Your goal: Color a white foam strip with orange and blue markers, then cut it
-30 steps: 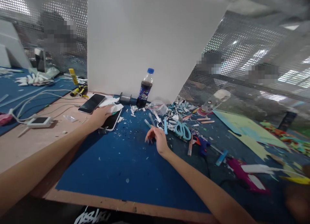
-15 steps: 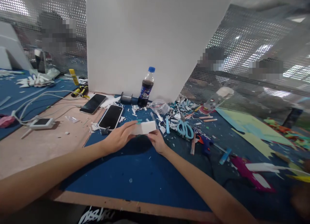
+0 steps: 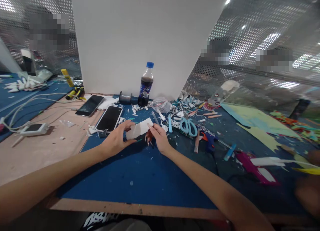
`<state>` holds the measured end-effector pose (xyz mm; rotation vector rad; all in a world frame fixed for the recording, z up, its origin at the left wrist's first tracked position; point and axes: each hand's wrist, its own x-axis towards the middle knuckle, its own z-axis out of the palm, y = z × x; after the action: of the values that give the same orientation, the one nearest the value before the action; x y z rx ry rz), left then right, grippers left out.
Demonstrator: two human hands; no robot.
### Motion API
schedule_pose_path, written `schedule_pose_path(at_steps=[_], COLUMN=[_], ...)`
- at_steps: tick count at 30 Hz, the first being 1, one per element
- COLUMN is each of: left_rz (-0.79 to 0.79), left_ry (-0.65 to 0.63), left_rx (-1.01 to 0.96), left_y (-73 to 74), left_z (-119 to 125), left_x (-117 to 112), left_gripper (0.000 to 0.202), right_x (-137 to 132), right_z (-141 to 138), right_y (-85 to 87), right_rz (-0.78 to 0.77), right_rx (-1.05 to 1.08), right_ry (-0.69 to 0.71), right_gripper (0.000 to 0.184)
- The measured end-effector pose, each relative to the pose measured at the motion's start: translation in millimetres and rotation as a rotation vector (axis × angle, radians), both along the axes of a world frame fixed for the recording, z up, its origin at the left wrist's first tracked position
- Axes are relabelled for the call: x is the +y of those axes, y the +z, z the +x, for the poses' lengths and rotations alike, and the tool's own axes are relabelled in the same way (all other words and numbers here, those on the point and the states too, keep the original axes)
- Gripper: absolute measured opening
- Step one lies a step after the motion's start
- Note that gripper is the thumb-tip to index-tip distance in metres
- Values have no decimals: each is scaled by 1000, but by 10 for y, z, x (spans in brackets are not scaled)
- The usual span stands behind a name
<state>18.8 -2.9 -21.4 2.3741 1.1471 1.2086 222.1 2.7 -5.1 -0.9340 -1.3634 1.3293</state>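
Both hands meet over the blue cutting mat [image 3: 140, 171] and hold a small white foam piece [image 3: 139, 128] between them. My left hand [image 3: 117, 140] pinches its left end with thumb and fingers. My right hand [image 3: 158, 137] grips its right end, with the fingertips on the top edge. A phone with a white case [image 3: 109, 118] lies just left of my left hand. Light blue scissors [image 3: 188, 126] rest to the right of my right hand among foam scraps.
A cola bottle [image 3: 145, 86] stands before a big white board [image 3: 140, 38]. A second phone [image 3: 89, 105] lies at the back left. A charger with cables [image 3: 32, 129] sits on the bare wood. Coloured paper sheets [image 3: 255, 124] and offcuts cover the right side.
My left hand left the phone area with the white foam piece and brought it to the middle. My right hand came up from the mat and took its other end.
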Motion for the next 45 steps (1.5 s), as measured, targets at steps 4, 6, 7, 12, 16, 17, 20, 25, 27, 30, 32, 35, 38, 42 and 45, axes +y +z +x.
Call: schedule_pose_path(at_steps=[4, 6, 7, 12, 16, 17, 20, 25, 27, 30, 32, 35, 38, 42, 45], left_rz=[-115, -184, -223, -465, -625, -651, -699, -674, -614, -491, -412, -299, -181, -19, 77], left_ry=[-1, -6, -6, -34, -131, -147, -194, -276, -267, -217, -184, -175, -260, -365, -327], left_rx=[-37, -63, -83, -240, -303, -310, -310, -210, -143, -53, -15, 39, 131, 237, 254], left_y=[25, 66, 86, 104, 70, 66, 70, 134, 172, 217, 229, 228, 220, 208, 202], left_z=[-5, -2, 1, 59, 108, 113, 114, 109, 98, 69, 50, 31, 33, 59, 55], left_x=[19, 15, 10, -7, 22, 30, 41, -19, -61, -99, -96, -68, -65, -118, -136], left_gripper=[59, 52, 50, 40, 38, 37, 37, 38, 33, 26, 26, 31, 34, 34, 36], right_x=[14, 4, -2, 3, 27, 24, -5, -34, -34, -49, -71, -102, -127, -152, -127], right_z=[19, 28, 31, 36, 37, 37, 31, 21, 24, 27, 23, 10, 6, 18, 21], right_y=[-14, -7, -4, -22, -36, -33, -11, 9, 2, 3, 17, 45, 58, 41, -7], right_rz=[-23, -7, 6, 82, 94, 94, 96, 87, 74, 51, 30, -20, -73, -120, -142], right_rx=[-4, -2, -1, 4, -16, -29, -70, -93, -91, -84, -79, -81, -102, -102, -39], right_ry=[15, 14, 10, -79, -82, -70, -46, -81, -89, -61, -14, 86, 167, 209, 169], right_gripper=[30, 31, 31, 36, 39, 38, 31, 29, 32, 34, 31, 32, 39, 43, 41])
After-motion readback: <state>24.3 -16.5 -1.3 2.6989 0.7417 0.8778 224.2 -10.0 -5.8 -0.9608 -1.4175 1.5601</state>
